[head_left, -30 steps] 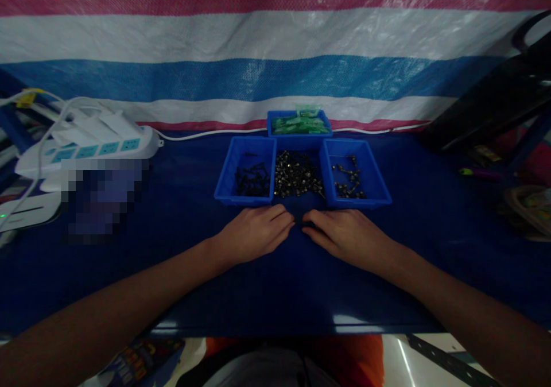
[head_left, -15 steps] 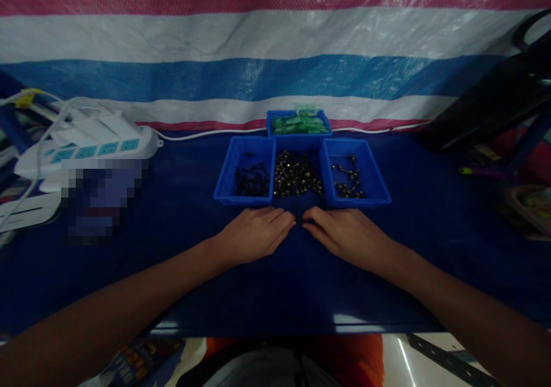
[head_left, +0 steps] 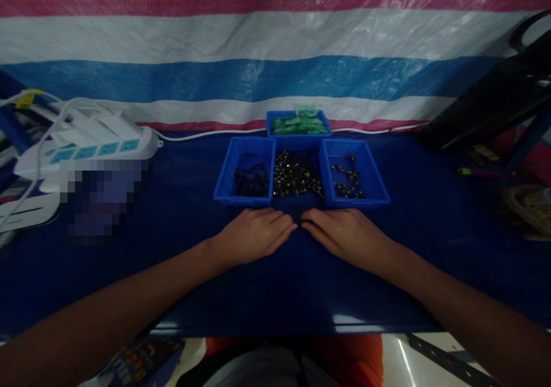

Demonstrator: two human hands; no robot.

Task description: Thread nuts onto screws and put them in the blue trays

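My left hand (head_left: 260, 233) and my right hand (head_left: 340, 229) meet almost tip to tip just in front of the blue bins. Both are closed in a pinch, and a small dark piece between the fingertips is too small and dim to name. The left blue bin (head_left: 220, 189) holds several black screw-like parts (head_left: 252, 179). Between the side bins lies a heap of small shiny metal parts (head_left: 297, 171). In the right blue bin (head_left: 381, 186) are several metal pieces with dark shafts (head_left: 348, 180).
Behind stands another blue bin (head_left: 301, 136) with green packets (head_left: 300, 124). A white power strip (head_left: 148, 143) with plugs and cables lies at left. A large black object (head_left: 482, 105) leans at right, near a purple-green tool (head_left: 480, 173) and a basket (head_left: 525, 212). Striped sheeting (head_left: 241, 80) hangs behind.
My fingertips have come slightly closer together, and less of the dark piece between them shows. The bins and their contents look the same.
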